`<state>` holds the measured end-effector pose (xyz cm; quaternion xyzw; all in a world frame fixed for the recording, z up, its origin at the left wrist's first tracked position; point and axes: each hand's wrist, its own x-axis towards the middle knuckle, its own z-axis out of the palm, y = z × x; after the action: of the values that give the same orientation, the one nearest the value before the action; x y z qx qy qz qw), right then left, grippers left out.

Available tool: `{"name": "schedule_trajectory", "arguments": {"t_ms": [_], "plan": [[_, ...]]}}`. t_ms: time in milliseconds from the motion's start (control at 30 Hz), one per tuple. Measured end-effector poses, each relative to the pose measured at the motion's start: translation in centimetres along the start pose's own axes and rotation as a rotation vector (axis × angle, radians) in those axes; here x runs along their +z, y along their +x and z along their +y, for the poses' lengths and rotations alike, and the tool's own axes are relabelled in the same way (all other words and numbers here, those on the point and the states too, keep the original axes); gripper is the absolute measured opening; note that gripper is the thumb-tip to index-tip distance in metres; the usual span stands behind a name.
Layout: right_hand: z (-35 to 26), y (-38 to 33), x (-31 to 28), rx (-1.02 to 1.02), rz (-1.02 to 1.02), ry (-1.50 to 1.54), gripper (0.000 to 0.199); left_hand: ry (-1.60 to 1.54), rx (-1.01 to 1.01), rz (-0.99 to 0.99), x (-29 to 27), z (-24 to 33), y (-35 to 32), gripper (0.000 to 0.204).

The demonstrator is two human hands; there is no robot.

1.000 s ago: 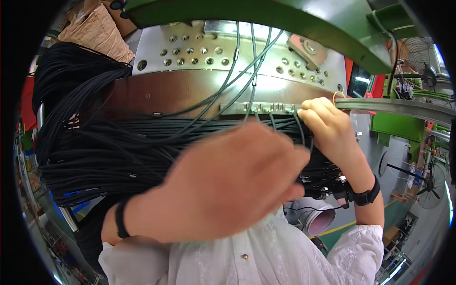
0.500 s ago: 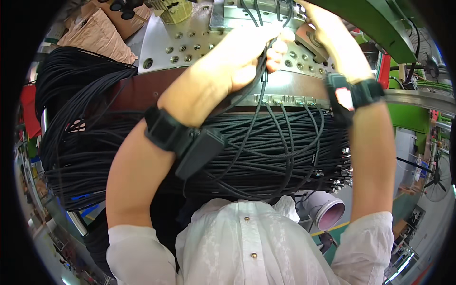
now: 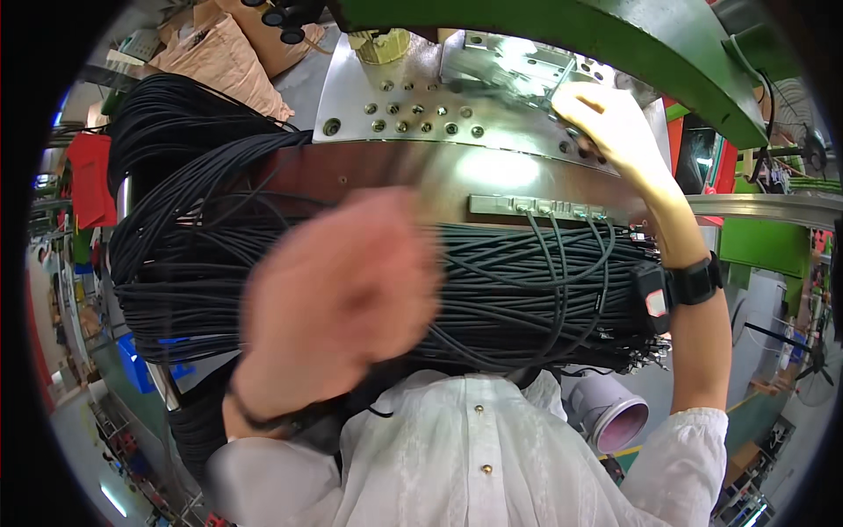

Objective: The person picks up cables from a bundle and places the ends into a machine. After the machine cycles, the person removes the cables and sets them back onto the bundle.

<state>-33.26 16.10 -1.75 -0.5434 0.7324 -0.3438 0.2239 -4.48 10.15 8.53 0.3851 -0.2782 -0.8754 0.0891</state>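
My left hand is up close to the camera, blurred, its back toward me over the cable bundle; I cannot tell whether it is open or closed, or whether it holds anything. My right hand is stretched up to the metal plate, fingers curled at the fixture near the plate's top edge. Motion blur there keeps me from saying what they pinch, so that grip I cannot tell either.

One bundle of black cables, far too many strands to count, lies across my front with its long axis running left to right. Its plug ends point to my right, below my right wrist. At the left the strands sweep up into a loose loop.

One connector strip sits on the brown panel just above the bundle. About four or five cables rise out of the bundle and plug into it, running up and down, across the lie of the rest.

Each wrist carries one black band: the left band thin, the right band with a black box beside it. Two rows of small holes run across the plate. A green frame arches over the top. One brown sack lies at upper left, and one grey pipe mouth shows below my right elbow.
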Motion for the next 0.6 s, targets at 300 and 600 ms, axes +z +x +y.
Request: {"name": "schedule_trajectory", "arguments": {"t_ms": [300, 600], "plan": [[-0.2, -5.2, 0.7, -0.413, 0.300, -0.267, 0.023, 0.695, 1.068, 0.838, -20.4, 19.5, 3.9, 0.032], [-1.1, -6.9, 1.7, -0.432, 0.053, -0.090, 0.022, 0.712, 0.017, -0.399, -0.5, -4.0, 7.7, 0.047]]}}
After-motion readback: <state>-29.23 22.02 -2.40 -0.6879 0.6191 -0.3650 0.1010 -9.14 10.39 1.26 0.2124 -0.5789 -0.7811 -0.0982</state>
